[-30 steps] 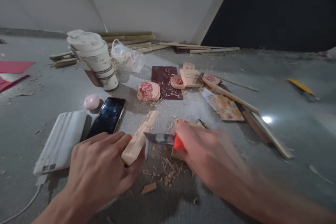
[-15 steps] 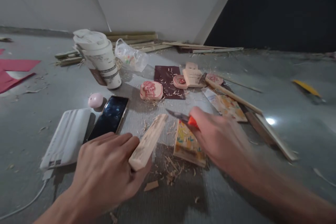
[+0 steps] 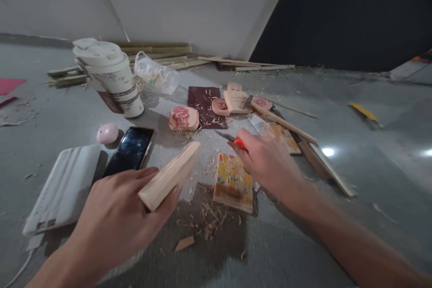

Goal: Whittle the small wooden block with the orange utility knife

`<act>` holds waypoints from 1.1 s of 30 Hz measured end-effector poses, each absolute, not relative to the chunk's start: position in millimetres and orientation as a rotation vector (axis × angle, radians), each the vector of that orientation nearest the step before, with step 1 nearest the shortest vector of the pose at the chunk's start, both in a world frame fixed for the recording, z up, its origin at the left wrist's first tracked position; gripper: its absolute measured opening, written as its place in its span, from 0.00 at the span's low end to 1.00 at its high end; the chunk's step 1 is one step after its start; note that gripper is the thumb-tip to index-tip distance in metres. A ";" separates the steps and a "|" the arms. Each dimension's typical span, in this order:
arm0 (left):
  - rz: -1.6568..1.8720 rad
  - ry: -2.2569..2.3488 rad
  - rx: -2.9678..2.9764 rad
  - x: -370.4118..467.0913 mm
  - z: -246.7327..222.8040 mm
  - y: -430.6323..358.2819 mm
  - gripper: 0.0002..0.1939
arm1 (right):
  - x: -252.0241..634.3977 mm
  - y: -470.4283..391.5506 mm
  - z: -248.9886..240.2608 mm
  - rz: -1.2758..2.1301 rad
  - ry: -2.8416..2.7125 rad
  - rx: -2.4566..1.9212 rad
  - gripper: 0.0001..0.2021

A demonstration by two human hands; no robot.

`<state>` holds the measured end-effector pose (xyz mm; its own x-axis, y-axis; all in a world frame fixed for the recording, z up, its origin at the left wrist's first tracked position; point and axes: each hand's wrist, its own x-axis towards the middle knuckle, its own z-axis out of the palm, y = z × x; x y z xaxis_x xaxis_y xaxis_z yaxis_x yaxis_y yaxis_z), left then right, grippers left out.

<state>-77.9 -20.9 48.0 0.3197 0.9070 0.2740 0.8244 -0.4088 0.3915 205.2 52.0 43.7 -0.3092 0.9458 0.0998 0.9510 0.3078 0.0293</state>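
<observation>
My left hand (image 3: pixel 116 216) is closed around a pale strip of wood (image 3: pixel 170 175), which points up and to the right. A small knife with an orange-red handle (image 3: pixel 240 143) is in the closed fist of my right hand (image 3: pixel 266 162). Its dark blade (image 3: pixel 225 135) points left, a little apart from the wood's far end. Below the knife lies a painted wooden block (image 3: pixel 232 184) with a yellow, floral-looking pattern. Curled wood shavings (image 3: pixel 211 220) are scattered in front of the block.
At left are a white power bank (image 3: pixel 65 184) with a cable, a phone (image 3: pixel 130 150), a pink egg-shaped thing (image 3: pixel 107 133) and a lidded cup (image 3: pixel 114 85). Carved pink blocks (image 3: pixel 184 118) and a dark red sheet (image 3: pixel 202 94) lie ahead. A yellow cutter (image 3: pixel 362 111) lies far right.
The strip of wood has turned in my left hand, so its end face and side show differently. My right hand still holds the knife near it. The whole scene has shifted left in view.
</observation>
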 end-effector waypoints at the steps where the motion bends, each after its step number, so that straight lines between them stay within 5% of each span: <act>1: 0.635 1.637 2.469 -79.0 46.3 -18.2 0.22 | 208.4 54.4 44.7 -0.148 -2.446 -1.801 0.10; 11: 0.075 1.639 2.402 -75.9 52.2 -8.2 0.23 | 251.0 71.0 33.4 -0.129 -2.344 -1.973 0.12; 20: 0.380 1.338 2.256 -70.3 52.6 27.3 0.10 | 261.0 71.9 22.6 0.046 -2.320 -1.784 0.10; 33: 0.761 1.478 1.879 -65.2 21.1 14.9 0.15 | 245.8 54.0 18.4 0.395 -2.720 -1.179 0.08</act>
